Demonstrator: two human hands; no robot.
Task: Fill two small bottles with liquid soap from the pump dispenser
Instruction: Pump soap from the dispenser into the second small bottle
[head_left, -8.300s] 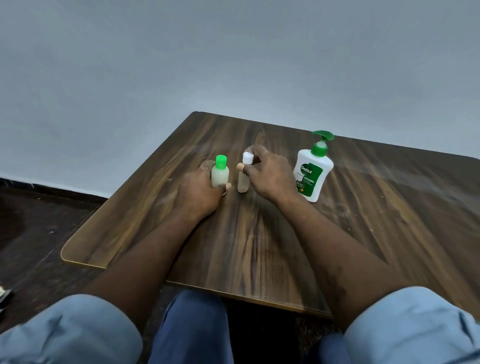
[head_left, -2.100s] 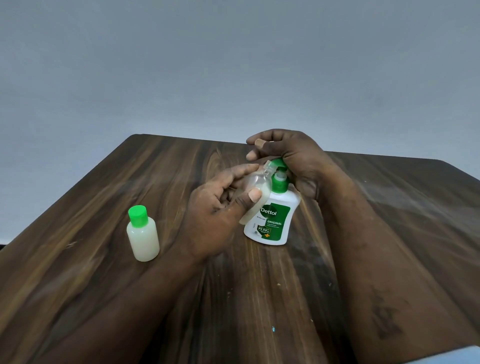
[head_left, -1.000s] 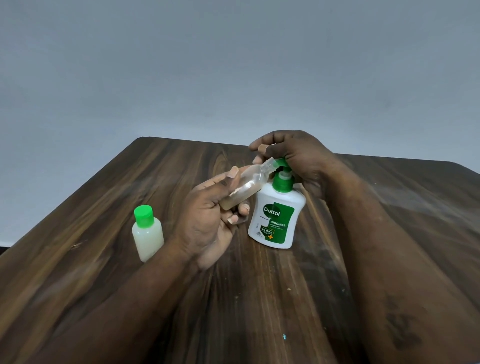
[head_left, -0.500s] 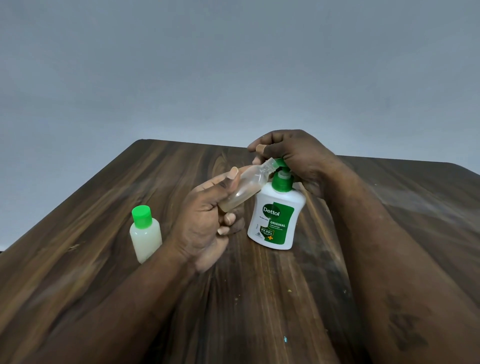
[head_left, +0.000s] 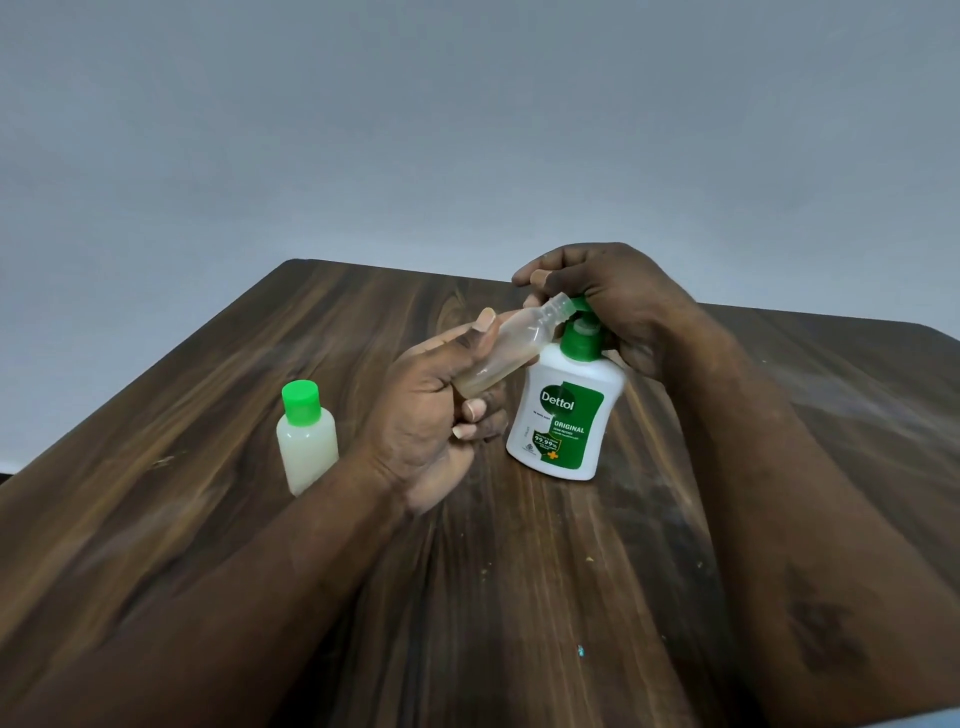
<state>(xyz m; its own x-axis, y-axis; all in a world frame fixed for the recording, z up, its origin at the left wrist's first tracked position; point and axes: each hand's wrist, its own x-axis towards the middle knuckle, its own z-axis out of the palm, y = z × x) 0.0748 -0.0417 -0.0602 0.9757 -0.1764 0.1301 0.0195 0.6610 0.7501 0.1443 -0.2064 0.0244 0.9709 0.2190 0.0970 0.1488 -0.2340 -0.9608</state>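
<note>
My left hand (head_left: 431, 410) grips a small clear bottle (head_left: 511, 348), uncapped and tilted, its open neck up against the green spout of the pump dispenser (head_left: 563, 415). A little pale liquid lies along the bottle's lower side. My right hand (head_left: 618, 306) is curled over the dispenser's green pump head, which it mostly hides. The white dispenser stands on the wooden table (head_left: 234, 467), leaning slightly. A second small bottle (head_left: 306, 439) with a green cap and whitish liquid inside stands upright to the left of my left wrist.
The dark wooden table runs to a grey wall behind. Its left edge slants away at the far left. Small crumbs and a blue-green speck (head_left: 580, 649) lie on the near part of the table.
The hands and both bottles have hardly shifted over the last second; the clear bottle stays at the spout. Earlier, both small bottles stood capped on the table beside the dispenser.
</note>
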